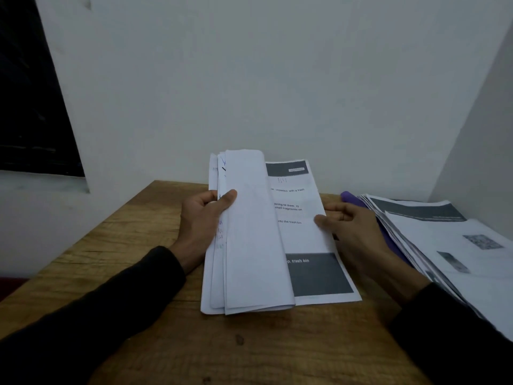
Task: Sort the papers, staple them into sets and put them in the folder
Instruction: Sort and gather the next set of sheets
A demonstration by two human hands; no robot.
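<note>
Your left hand (204, 218) is gripping folded-back sheets of the paper stack (258, 245), fingers curled round them. Your right hand (352, 232) is pinching the printed page's (308, 234) edge.

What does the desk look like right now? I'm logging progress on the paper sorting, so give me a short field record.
surface: wooden table
held stack: papers, several sheets folded back
left hand: grips the folded-back sheets
right hand: thumb pinches the printed sheet's right edge
right side: spread pile of printed sheets on a purple folder
stapler: not visible
</note>
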